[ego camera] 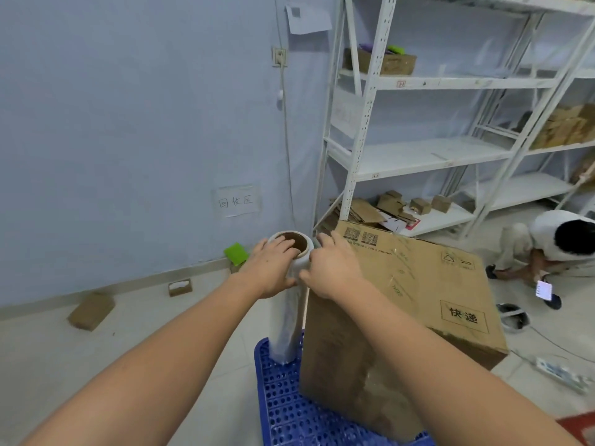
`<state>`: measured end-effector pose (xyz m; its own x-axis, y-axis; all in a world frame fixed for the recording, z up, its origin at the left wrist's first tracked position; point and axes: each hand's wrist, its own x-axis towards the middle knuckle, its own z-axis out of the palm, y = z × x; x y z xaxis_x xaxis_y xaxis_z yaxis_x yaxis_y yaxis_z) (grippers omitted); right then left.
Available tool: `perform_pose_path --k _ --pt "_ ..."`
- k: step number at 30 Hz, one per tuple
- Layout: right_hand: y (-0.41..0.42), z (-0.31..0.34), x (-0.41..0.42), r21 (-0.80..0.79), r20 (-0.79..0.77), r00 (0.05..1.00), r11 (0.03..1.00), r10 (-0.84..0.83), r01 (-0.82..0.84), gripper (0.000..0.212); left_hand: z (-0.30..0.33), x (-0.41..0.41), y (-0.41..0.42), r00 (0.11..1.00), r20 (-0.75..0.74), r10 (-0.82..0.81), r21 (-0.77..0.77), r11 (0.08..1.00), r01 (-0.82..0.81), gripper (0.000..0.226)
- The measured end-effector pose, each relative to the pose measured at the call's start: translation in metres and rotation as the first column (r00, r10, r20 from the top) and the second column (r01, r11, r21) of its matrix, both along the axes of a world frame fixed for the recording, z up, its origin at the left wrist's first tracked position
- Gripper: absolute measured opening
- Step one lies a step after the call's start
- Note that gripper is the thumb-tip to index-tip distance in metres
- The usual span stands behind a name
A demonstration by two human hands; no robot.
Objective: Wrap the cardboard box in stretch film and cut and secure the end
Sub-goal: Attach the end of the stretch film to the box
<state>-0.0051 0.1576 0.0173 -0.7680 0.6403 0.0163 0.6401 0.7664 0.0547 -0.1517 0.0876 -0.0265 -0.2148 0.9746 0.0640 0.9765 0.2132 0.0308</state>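
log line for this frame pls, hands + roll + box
left hand grips top of film roll | right hand holds roll beside it | roll upright on blue pallet | cardboard box alongside

A pale blue wall [128, 123] is standing behind a light tiled floor [145, 323]. White metal shelves [418, 156] are filling the right side, and a paper sign [236, 201] is hanging on the wall.

A white metal shelving unit [418, 149] stands far right, holding flattened cardboard. A handwritten paper sign [236, 201] is fixed to the far wall. A small cardboard box [91, 311] lies on the floor at left; a crouching person [547, 249] is at right.
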Motion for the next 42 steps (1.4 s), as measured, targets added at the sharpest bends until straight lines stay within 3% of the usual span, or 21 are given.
perform_pose_path --k 3,5,11,19,22,28,31,34,36,40,42 --pt "0.005 -0.007 -0.015 -0.015 0.108 0.993 0.999 -0.044 0.046 0.064 -0.007 -0.009 0.0 0.998 -0.047 -0.05 0.065 0.997 0.053 0.036" --pt "0.008 -0.013 -0.024 -0.035 0.137 0.989 0.998 -0.055 0.061 0.061 -0.007 -0.015 0.0 0.995 -0.052 -0.08 0.076 0.994 0.083 0.028" --pt "0.015 -0.028 -0.038 -0.006 0.087 0.995 0.999 -0.046 0.047 0.044 0.001 -0.027 0.002 0.986 0.063 -0.154 0.054 0.987 0.15 0.027" --pt "-0.024 -0.02 -0.042 0.233 0.061 0.992 0.968 -0.108 0.091 0.031 0.013 -0.045 0.01 0.967 -0.007 -0.256 0.0 0.967 0.256 0.03" --pt "-0.043 -0.017 -0.046 0.246 0.042 0.984 0.956 -0.173 0.158 0.022 0.016 -0.059 0.009 0.936 -0.008 -0.351 -0.022 0.936 0.351 0.032" --pt "-0.068 -0.029 -0.05 0.11 0.026 0.94 0.936 -0.339 0.335 0.006 0.021 -0.074 0.009 0.886 -0.065 -0.46 -0.081 0.887 0.455 0.032" --pt "-0.081 -0.041 -0.047 0.028 -0.033 0.923 0.923 -0.383 0.384 0.017 0.022 -0.075 0.01 0.87 -0.072 -0.488 -0.105 0.871 0.48 0.03" --pt "-0.093 -0.048 -0.036 -0.171 -0.203 0.866 0.887 -0.457 0.429 0.026 0.016 -0.069 0.004 0.851 -0.093 -0.517 -0.073 0.856 0.512 0.024" --pt "-0.105 -0.055 -0.027 -0.346 -0.316 0.771 0.823 -0.553 0.449 0.029 0.011 -0.06 -0.003 0.839 -0.123 -0.531 -0.024 0.846 0.532 0.026" --pt "-0.127 -0.085 -0.016 -0.718 -0.495 0.444 0.639 -0.747 0.275 0.025 0.005 -0.05 -0.009 0.851 -0.167 -0.498 -0.005 0.863 0.504 0.033" --pt "-0.126 -0.102 -0.019 -0.746 -0.499 0.428 0.624 -0.754 0.231 0.018 0.005 -0.048 -0.011 0.848 -0.207 -0.488 -0.023 0.869 0.494 0.033"
